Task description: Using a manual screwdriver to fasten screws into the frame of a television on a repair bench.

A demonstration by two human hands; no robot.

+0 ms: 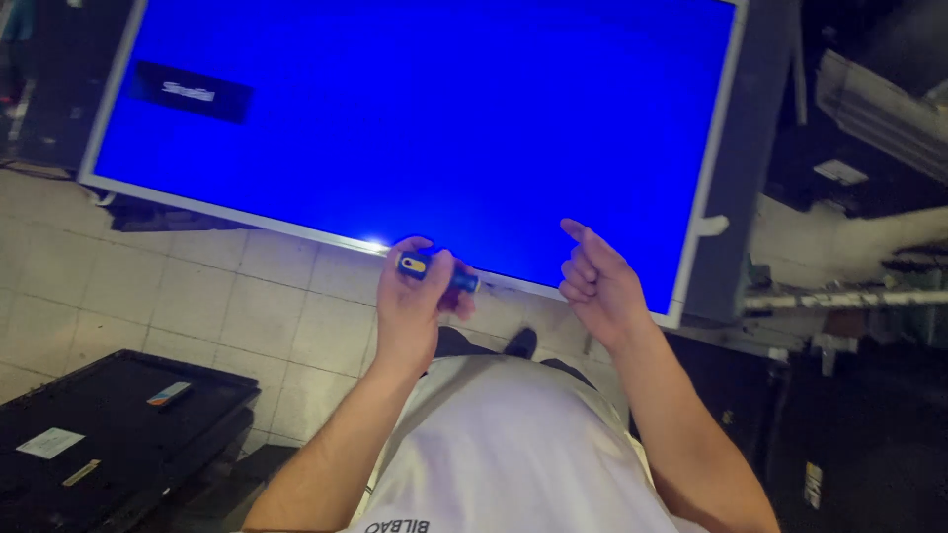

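Blue and yellow, a small screwdriver-like tool (434, 270) is clamped in the left hand (413, 306) near the lit blue screen panel (425, 118), while the empty right hand (597, 281), fingers loosely curled, is raised just beside it.

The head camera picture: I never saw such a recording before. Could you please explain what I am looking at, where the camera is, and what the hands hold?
The camera sits on a person's head and looks down, so you see their own arms and white shirt. The left hand grips a small blue tool with a yellow mark, perhaps a screwdriver handle. The right hand is empty, loosely curled, forefinger raised. Before them a large flat screen glows blue above a tiled floor. At lower left lies a black panel with a small remote-like thing on it.
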